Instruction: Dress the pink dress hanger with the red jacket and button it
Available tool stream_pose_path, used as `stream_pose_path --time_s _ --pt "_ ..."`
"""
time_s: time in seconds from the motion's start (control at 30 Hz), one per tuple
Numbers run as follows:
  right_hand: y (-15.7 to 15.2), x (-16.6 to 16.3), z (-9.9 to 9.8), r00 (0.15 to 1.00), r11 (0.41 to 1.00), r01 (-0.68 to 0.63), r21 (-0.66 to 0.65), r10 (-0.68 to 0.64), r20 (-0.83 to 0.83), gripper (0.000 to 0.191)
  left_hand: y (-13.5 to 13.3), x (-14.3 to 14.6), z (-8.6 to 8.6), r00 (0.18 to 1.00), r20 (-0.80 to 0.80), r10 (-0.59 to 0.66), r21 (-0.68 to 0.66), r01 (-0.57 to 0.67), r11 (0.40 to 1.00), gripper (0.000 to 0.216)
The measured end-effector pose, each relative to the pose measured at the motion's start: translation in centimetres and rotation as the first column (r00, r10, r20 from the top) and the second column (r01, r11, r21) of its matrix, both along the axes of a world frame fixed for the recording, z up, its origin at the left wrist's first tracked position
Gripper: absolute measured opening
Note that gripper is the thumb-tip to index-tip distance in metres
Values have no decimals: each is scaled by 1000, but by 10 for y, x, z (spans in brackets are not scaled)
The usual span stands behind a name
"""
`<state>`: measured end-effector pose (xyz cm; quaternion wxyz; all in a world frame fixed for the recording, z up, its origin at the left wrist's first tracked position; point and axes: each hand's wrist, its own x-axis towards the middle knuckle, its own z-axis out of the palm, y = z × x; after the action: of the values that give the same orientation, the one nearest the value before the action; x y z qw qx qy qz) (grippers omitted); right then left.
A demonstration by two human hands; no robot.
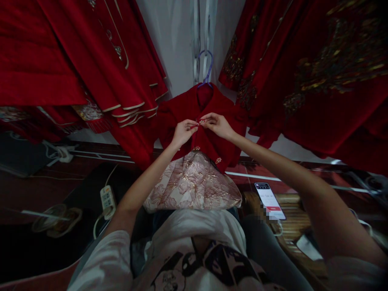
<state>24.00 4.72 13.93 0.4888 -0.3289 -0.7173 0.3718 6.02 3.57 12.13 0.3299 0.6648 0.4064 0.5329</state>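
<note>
A red jacket point(178, 105) hangs in front of me on a purple hanger point(206, 74). At its front opening my left hand point(184, 131) and my right hand point(218, 126) meet, fingertips pinched on a small shiny button fastening point(200, 123). The fingers partly cover it, so I cannot tell whether it is fastened. Lower on the jacket front are more ornate fastenings, one near the middle point(197, 148) and one at the right edge point(218, 160). Below the jacket, a pale pink and gold floral fabric point(194, 182) spreads across my lap.
Red garments with gold trim point(121, 81) hang at the left, and embroidered red ones point(318, 81) at the right. A lit phone point(269, 201) lies on a wooden surface point(291, 202). A power strip point(108, 201) and a plastic cup with a straw point(50, 218) are at the left.
</note>
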Motion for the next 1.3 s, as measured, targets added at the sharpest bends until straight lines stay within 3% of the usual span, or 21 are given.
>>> stream_pose_path --time_s 0.2,0.3,0.43,0.6,0.93,1.2,1.3 --pt "2 3 4 995 994 43 102 -52 80 26 -7 -1 13 928 -367 66 210 14 978 20" --pt "-1 5 9 991 989 63 132 -78 112 23 -10 2 24 893 -444 71 243 43 969 11" --pt "-3 7 10 988 984 79 158 -99 123 19 -8 4 31 884 -463 60 224 52 973 12" --pt "-1 12 8 991 990 37 139 -54 124 23 -5 5 27 902 -430 29 204 66 977 7" --pt "8 14 2 995 995 40 95 -48 87 35 -7 7 25 882 -460 102 252 20 968 12" --pt "3 13 7 989 991 38 125 -55 138 26 -10 3 37 807 -581 104 345 129 930 10" --pt "1 9 6 986 984 56 167 -81 148 25 -8 7 33 831 -552 64 329 147 933 10"
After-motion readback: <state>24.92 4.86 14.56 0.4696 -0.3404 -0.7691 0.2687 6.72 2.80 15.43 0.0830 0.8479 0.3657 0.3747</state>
